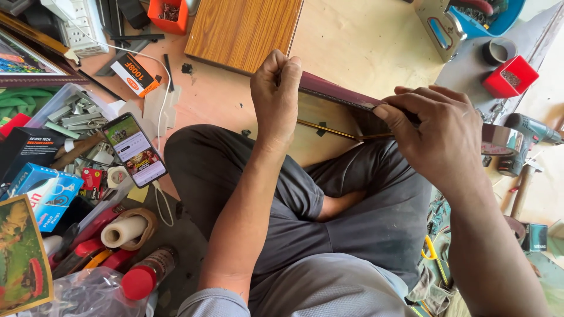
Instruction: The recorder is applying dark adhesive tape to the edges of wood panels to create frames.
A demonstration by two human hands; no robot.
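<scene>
A dark maroon picture frame (332, 89) stands on edge across my lap, its gold inner strip (326, 130) showing below. My left hand (275, 97) is closed on the frame's top edge near its left end. My right hand (437, 132) presses on the frame's top edge further right, thumb flat along it. A roll of tape (501, 141) shows just behind my right hand; whether the hand holds it I cannot tell.
A wood-grain board (244, 29) lies ahead. A lit phone (134, 149) on a cable, a tray of metal clips (73, 114), boxes and rolls crowd the left. A staple gun (437, 29), red bins (509, 76) and a drill (531, 135) sit right.
</scene>
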